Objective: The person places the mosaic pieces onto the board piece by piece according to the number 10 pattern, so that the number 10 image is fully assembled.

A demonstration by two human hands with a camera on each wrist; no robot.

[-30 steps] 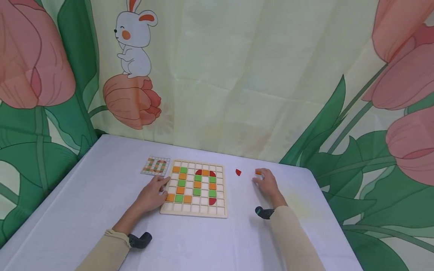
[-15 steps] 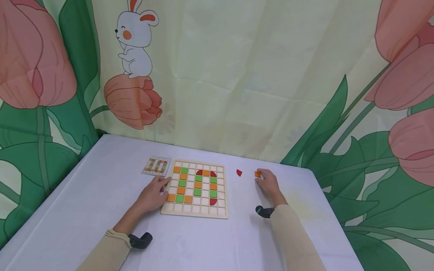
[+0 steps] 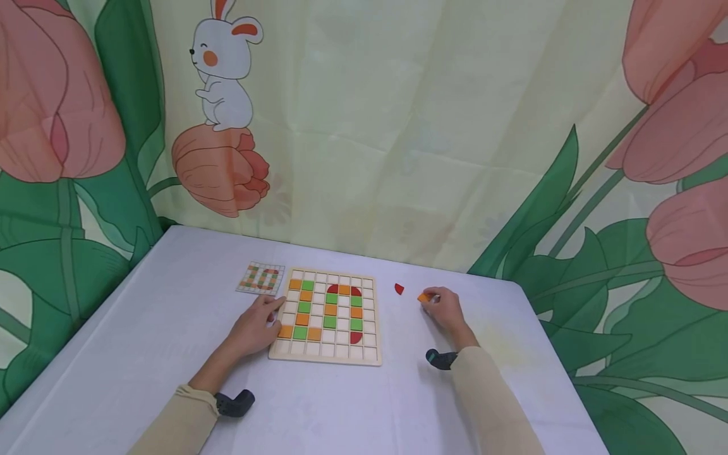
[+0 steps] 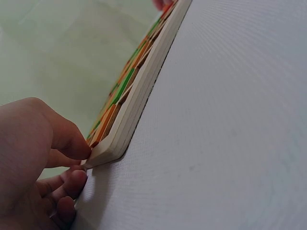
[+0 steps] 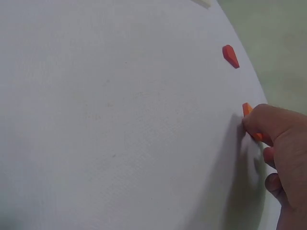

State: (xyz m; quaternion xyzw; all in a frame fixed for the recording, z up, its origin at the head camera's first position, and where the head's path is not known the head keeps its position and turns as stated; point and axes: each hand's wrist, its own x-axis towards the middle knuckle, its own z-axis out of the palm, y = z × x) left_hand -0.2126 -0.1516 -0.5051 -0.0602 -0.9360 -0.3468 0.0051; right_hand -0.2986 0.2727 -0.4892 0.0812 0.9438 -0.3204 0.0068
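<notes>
In the head view, a wooden grid board (image 3: 370, 361) lies on the table, with orange, green and red tiles in some of its squares. My left hand (image 3: 254, 328) holds the board's left side; the left wrist view shows its fingertips right at the edge near a corner. To the right of the board, my right hand (image 3: 446, 309) pinches an orange tile (image 3: 423, 297) between thumb and fingers. The right wrist view has the orange tile (image 5: 247, 109) partly hidden by the fingers. A red quarter-round tile (image 3: 399, 289) lies between the board and my right hand.
A small pattern card (image 3: 261, 279) with a coloured grid lies against the board's upper left. White cloth covers the table (image 3: 341, 411). Behind it hangs a curtain (image 3: 387, 126) printed with tulips and a rabbit. Each wrist wears a black device (image 3: 236, 404).
My right hand has drawn slightly left and toward me with the orange tile, which now shows tilted at the fingertips. The left hand and the board have stayed in place.
</notes>
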